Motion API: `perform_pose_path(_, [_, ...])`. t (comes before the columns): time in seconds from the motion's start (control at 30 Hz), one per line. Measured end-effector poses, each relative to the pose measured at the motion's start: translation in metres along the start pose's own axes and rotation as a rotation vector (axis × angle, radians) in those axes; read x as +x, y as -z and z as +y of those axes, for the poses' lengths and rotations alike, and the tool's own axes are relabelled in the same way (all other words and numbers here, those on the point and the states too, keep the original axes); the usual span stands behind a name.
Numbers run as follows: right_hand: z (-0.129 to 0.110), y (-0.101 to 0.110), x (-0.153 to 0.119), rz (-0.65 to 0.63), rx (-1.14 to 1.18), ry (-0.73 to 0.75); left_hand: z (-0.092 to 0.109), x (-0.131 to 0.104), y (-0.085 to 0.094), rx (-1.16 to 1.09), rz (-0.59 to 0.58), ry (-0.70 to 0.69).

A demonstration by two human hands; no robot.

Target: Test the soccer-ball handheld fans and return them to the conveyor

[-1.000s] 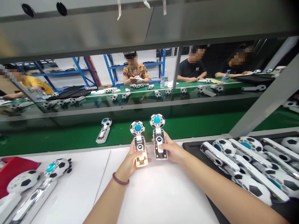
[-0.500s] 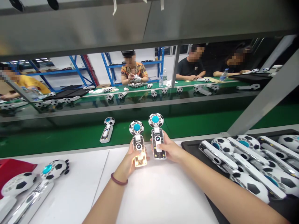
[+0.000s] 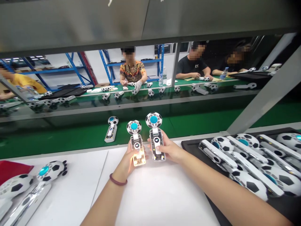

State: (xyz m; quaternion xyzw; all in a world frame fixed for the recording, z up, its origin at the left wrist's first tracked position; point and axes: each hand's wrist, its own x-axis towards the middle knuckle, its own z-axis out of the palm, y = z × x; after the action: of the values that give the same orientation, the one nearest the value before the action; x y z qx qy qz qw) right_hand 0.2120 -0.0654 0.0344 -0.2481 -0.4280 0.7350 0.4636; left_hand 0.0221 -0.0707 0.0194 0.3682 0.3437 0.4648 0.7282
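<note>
Green belt (image 3: 70,138): one fan (image 3: 111,129) lying on it. Black tray (image 3: 195,146), right: many fans piled. Left hand (image 3: 129,160) closed around lit fan (image 3: 136,143); right hand (image 3: 167,148) closed around second fan (image 3: 155,138), both upright above white table (image 3: 155,194). Neither set down yet.

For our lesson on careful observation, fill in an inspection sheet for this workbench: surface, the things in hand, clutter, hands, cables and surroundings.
Surface: white bench top, with a green conveyor belt behind it.
Things in hand: two football-patterned handheld fans, held upright side by side; the left fan has its base lit, the right fan shows a small display.
Clutter: black tray at the right piled with more fans; fans lying at the left; a single fan on the belt.
Hands: left hand grips the left fan; right hand grips the right fan.
Cables: nothing seen.
Surroundings: people seated at a far bench, blue racks behind them.
</note>
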Motion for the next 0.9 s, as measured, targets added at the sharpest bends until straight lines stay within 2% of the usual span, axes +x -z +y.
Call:
perform_pose_path(0.13, [0.0, -0.002, -0.001, -0.024, -0.05, 0.02, -0.001, 0.001, 0.0, -0.015, -0.035, -0.003])
perform_pose_path(0.27, [0.001, -0.002, -0.001, -0.052, -0.075, 0.021, 0.002, 0.0, -0.003, -0.003, 0.002, 0.008])
perform_pose_path(0.47, [-0.001, -0.004, -0.002, -0.013, -0.06, -0.022, 0.004, -0.001, -0.007, -0.006, -0.009, 0.005])
perform_pose_path(0.7, [0.004, 0.0, 0.0, -0.066, -0.043, 0.017, 0.005, -0.002, -0.009, -0.01, 0.012, 0.023])
perform_pose_path(0.8, [0.006, 0.002, 0.001, -0.065, -0.054, 0.009, 0.006, -0.002, -0.01, -0.007, -0.013, 0.021])
perform_pose_path(0.9, [0.004, 0.0, 0.0, -0.042, -0.042, 0.003, 0.004, -0.001, -0.008, 0.022, 0.01, 0.02])
